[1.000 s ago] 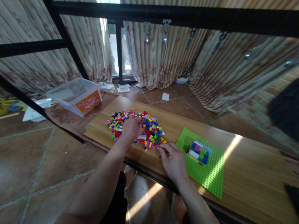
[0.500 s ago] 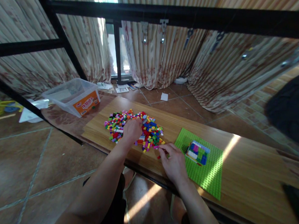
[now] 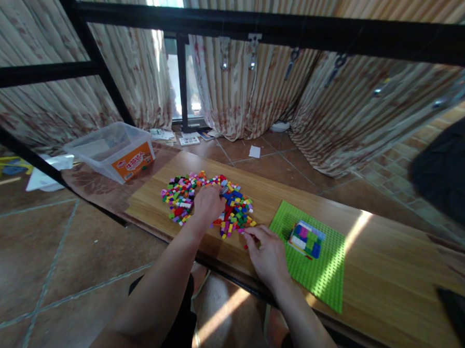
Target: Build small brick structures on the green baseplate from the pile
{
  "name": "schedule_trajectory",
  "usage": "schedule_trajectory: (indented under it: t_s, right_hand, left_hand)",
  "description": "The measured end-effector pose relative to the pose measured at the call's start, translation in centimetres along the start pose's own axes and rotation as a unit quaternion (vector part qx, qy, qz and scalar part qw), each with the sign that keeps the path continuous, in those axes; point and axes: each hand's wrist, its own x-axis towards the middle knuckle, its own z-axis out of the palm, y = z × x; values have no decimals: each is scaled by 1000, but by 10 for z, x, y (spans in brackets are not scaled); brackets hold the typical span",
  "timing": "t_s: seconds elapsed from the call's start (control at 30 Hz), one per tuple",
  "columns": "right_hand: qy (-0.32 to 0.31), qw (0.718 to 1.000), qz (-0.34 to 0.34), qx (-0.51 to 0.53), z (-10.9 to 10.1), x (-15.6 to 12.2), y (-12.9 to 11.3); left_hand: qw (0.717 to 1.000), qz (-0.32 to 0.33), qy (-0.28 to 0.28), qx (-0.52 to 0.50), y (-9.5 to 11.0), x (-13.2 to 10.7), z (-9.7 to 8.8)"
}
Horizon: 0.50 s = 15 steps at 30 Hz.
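Observation:
A heap of small coloured bricks lies on a long wooden board. My left hand rests on the middle of the heap, its fingers curled down among the bricks; whether they hold one is hidden. At the heap's near right edge, my right hand pinches a small red brick against the board. Just right of that hand a green studded baseplate carries a low block of blue, pink, green and white bricks.
A clear plastic tub with an orange label stands on the floor at the back left. Black metal bars cross overhead and to the left. Curtains hang behind, papers lie on the tiled floor, and a dark shape fills the right edge.
My left hand has shifted a little to the right over the heap. My right hand has stayed at the heap's edge, drawing slightly nearer to me.

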Motion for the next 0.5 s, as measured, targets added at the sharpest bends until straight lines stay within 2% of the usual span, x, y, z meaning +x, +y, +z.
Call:
schedule_trajectory:
  t_s: [0.3, 0.5]
  right_hand:
    - [-7, 1000, 1, 8, -1, 0, 1]
    - [-9, 1000, -1, 14, 0, 0, 1]
  left_hand:
    - [999, 9, -37, -17, -3, 2, 1]
    - [999, 16, -34, -31, -7, 3, 5]
